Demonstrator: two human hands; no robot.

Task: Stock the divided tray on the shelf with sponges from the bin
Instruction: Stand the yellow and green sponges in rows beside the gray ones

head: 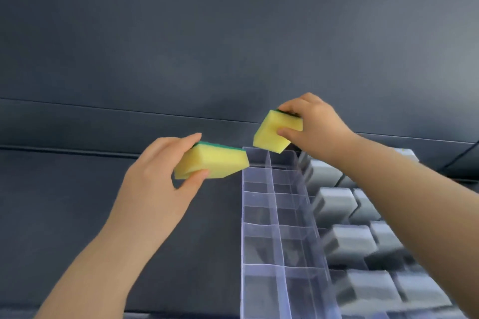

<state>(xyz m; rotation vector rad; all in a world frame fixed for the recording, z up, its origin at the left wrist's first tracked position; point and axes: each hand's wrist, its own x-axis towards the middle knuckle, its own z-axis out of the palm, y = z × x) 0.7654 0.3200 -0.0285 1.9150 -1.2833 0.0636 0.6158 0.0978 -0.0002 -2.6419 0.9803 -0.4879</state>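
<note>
Holds in the left hand [155,184] a yellow rectangular foam sponge with a green scouring top [211,163], fingers [181,141] curled over the green face and thumb under the yellow. Keeps its long axis left to right, right end pointing at the far left corner of the clear plastic divided tray [243,217]. Pinches in the right hand [316,124] a second yellow-and-green sponge [274,132], tilted, lowest corner pointing down over the tray's far end. Shows the tray running lengthwise away from the camera, grey blocks [334,202] just beside it on the right.

Arms extended forward; left grip [155,184], right grip [318,127] both pinching.
</note>
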